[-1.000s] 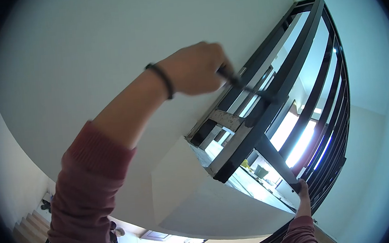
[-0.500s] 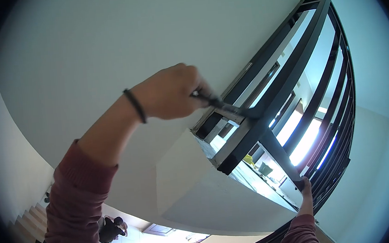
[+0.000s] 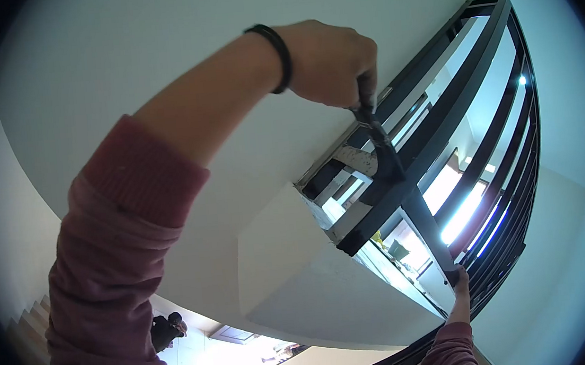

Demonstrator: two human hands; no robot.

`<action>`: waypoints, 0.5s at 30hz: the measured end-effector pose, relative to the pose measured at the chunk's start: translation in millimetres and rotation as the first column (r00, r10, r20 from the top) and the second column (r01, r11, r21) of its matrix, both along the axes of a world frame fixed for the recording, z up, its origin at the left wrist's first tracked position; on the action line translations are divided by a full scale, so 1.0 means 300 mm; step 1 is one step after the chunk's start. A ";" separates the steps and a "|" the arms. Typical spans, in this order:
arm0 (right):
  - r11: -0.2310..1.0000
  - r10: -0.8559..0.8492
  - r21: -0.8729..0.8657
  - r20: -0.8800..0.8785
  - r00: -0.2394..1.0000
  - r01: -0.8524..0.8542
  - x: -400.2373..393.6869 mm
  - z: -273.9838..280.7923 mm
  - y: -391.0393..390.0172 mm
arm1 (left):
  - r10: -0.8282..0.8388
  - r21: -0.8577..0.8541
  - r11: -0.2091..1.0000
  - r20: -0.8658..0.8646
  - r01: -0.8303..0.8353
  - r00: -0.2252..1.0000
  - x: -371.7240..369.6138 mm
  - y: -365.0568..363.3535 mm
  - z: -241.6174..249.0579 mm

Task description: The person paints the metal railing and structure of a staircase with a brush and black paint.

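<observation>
My left hand point(image 3: 334, 64), with a dark band at the wrist, is closed around the handle of a dark paintbrush point(image 3: 380, 140). The bristle end rests against a broad rail of the railing point(image 3: 462, 94). Around it the rail is dark, while a pale grey stretch point(image 3: 352, 217) shows towards its lower end. A speckled light patch point(image 3: 356, 159) lies just left of the brush. Lower right, my right hand point(image 3: 460, 279) is closed on a dark railing post point(image 3: 427, 230); part of its fingers is hidden.
A pale wall point(image 3: 179, 74) curves behind the railing. Far below, a person point(image 3: 168, 330) in dark clothing is on a bright floor. Stair steps point(image 3: 32, 320) show at lower left. Through the bars a bright window point(image 3: 463, 213) is visible.
My left hand has moved up and right, turning the paintbrush from a flat slant to a steeper one along the rail. My right hand stays on the post.
</observation>
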State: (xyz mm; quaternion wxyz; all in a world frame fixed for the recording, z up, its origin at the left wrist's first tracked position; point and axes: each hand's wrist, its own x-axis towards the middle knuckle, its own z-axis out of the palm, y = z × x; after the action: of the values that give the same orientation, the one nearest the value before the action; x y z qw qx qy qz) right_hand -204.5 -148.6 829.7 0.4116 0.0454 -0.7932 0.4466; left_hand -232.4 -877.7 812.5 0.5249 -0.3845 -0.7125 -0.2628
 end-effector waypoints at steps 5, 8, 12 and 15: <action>1.000 -0.011 0.000 0.014 1.000 0.011 0.012 0.003 -0.027 | -0.025 -0.095 0.994 0.218 0.047 0.976 0.008 -0.049 -0.067; 0.999 0.038 0.006 -0.013 0.999 -0.038 -0.007 0.013 0.002 | 0.122 -0.067 0.991 0.147 -0.114 0.981 0.017 -0.003 -0.040; 0.999 0.043 0.005 0.002 0.999 -0.043 0.010 0.016 0.001 | 0.173 -0.005 0.985 0.060 -0.173 0.983 0.034 0.034 0.023; 1.000 0.018 -0.011 -0.007 1.000 -0.018 0.007 0.010 -0.038 | 0.150 0.109 0.983 0.019 -0.151 0.989 0.001 0.022 0.041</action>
State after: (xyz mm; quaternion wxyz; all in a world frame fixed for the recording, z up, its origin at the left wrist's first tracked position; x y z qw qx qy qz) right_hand -202.4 -160.0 832.6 0.4107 0.0519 -0.7888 0.4543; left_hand -232.2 -871.2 824.7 0.5596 -0.2987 -0.7268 -0.2633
